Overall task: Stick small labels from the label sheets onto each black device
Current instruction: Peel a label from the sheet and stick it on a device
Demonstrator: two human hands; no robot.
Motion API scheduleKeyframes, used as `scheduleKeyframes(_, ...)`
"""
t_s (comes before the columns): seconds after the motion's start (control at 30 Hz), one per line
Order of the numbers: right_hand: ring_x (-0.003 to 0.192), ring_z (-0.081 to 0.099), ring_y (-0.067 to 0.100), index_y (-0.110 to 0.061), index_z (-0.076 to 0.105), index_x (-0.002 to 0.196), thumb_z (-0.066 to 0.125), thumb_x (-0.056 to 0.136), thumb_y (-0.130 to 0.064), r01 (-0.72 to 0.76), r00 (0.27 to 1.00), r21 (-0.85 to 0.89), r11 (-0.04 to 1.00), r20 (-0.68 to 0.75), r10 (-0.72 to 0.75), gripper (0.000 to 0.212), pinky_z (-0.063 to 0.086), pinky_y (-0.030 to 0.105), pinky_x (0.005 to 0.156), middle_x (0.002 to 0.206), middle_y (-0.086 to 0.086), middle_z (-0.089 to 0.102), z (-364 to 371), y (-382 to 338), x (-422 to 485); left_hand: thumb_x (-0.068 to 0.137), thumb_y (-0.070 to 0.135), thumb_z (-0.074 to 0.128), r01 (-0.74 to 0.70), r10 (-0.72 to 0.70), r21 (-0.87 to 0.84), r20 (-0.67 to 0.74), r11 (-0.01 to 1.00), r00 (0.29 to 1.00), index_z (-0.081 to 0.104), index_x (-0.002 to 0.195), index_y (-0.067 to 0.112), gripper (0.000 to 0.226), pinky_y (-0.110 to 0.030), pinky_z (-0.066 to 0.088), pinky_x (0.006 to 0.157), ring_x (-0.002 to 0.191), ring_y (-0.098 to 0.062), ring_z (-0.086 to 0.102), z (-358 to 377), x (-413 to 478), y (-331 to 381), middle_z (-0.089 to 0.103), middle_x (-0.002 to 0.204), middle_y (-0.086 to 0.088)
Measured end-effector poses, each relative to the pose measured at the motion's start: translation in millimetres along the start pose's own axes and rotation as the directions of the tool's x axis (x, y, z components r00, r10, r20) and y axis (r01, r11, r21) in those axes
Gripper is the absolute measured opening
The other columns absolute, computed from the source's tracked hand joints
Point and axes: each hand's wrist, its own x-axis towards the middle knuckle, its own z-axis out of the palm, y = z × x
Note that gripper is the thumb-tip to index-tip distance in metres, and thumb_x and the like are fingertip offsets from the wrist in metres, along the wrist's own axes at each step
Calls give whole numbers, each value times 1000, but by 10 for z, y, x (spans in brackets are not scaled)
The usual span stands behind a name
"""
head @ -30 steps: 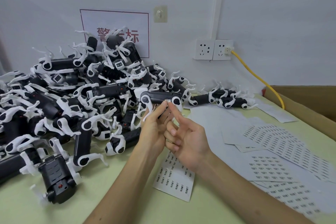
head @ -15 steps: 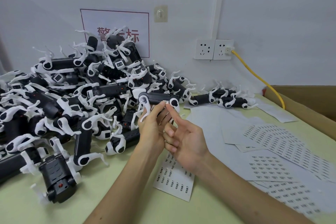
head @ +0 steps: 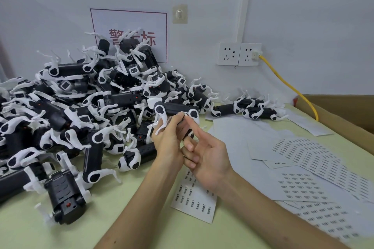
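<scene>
The fingers [head: 175, 123] of the left hand [head: 169, 143] curl up round the middle of a black device [head: 175, 108] and hold it level above the table [head: 141, 218], just in front of the heap [head: 70, 107] of the same devices. A small white label [head: 184, 113] sits on the device's lower edge near its right end. The forefinger [head: 189, 121] of the right hand [head: 206, 155] is stretched out with its tip touching or just under that label, while the other fingers hang loosely bent and hold nothing. The device looks like light, stiff plastic, and its thin white arms look easy to bend or snag, so the plain black body is likely the safest place to grip. The label is probably flimsy and tacky and would want a firm rub from a fingertip to lie flat. Whether it is fully stuck down cannot be told, because its print is too small and the hands hide the underside of the device. A label sheet [head: 194, 198] lies partly under both wrists, and more sheets [head: 303, 159] spread away to the right, the nearest cut off by the picture's edge.
</scene>
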Motion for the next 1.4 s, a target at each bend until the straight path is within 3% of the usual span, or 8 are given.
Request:
scheduleKeyframes(0.1, 54, 18, 13, -36, 72, 125, 56, 91, -35, -1, 1000, 21, 1000, -13, 1, 37, 18, 28, 51, 65, 0, 41, -5, 7, -1, 88, 28, 79, -20, 18, 31, 44, 999, 999, 64, 112, 3, 37, -37, 48, 63, 60, -25, 62, -8, -8, 7, 79, 106, -10)
scheduleKeyframes(0.3, 50, 23, 12, -35, 62, 138, 49, 100, -34, -3, 1000, 47, 999, -27, 4, 40, 21, 27, 50, 64, 1, 39, -17, 12, 4, 89, 18, 80, -127, 126, 24, 70, 992, 990, 60, 100, 10, 24, -47, 57, 95, 94, -24, 78, -12, 10, -10, 76, 108, -22)
scheduleKeyframes(0.5, 51, 24, 12, -38, 68, 130, 50, 97, -37, 4, 1000, 2, 1000, -24, -4, 38, 24, 26, 51, 63, -1, 39, 2, 35, -2, 87, 13, 80, -244, 245, 47, -31, 969, 969, 58, 78, 12, 23, -24, 60, 68, 90, -28, 78, 9, 44, -36, 73, 89, -20)
scheduleKeyframes(0.67, 52, 25, 12, -38, 68, 131, 50, 97, -38, 17, 999, -39, 999, -37, -18, 38, 24, 27, 53, 62, -1, 39, 18, 34, -4, 86, 12, 82, -262, 263, 16, -68, 965, 963, 64, 97, -9, 29, -20, 59, 72, 91, -30, 77, 5, 78, -58, 70, 103, -33)
scheduleKeyframes(0.87, 52, 25, 13, -36, 69, 129, 58, 94, -34, 23, 999, 54, 998, -36, -21, 37, 24, 27, 53, 62, 1, 40, 2, 13, -6, 87, 15, 80, -257, 244, -64, -171, 964, 955, 66, 84, 7, 16, -19, 56, 62, 73, -16, 76, -21, 150, -24, 77, 76, -7)
scheduleKeyframes(1.0, 53, 23, 14, -31, 71, 128, 59, 92, -31, 52, 998, 80, 995, -40, -49, 38, 24, 27, 52, 65, 1, 40, -38, -129, 12, 91, 17, 76, -220, 191, -161, -180, 962, 965, 64, 93, 14, 13, -16, 53, 54, 66, -4, 73, -69, 169, 43, 74, 80, -1)
scheduleKeyframes(1.27, 51, 23, 13, -31, 63, 135, 54, 97, -27, 204, 950, -83, 975, -224, -218, 39, 24, 24, 47, 67, 0, 45, -119, -381, 39, 95, 12, 72, -169, 189, -236, 67, 957, 980, 58, 116, 5, 26, -26, 61, 71, 78, -12, 74, -22, 123, 65, 71, 90, -4)
scheduleKeyframes(1.4, 51, 25, 13, -28, 66, 133, 53, 96, -26, 218, 940, -120, 968, -242, -242, 39, 26, 22, 45, 69, 1, 46, -125, -382, 40, 94, 16, 72, -189, 208, -116, 173, 975, 963, 65, 94, 13, 7, -21, 57, 69, 71, -10, 63, -4, 67, 40, 64, 80, -2)
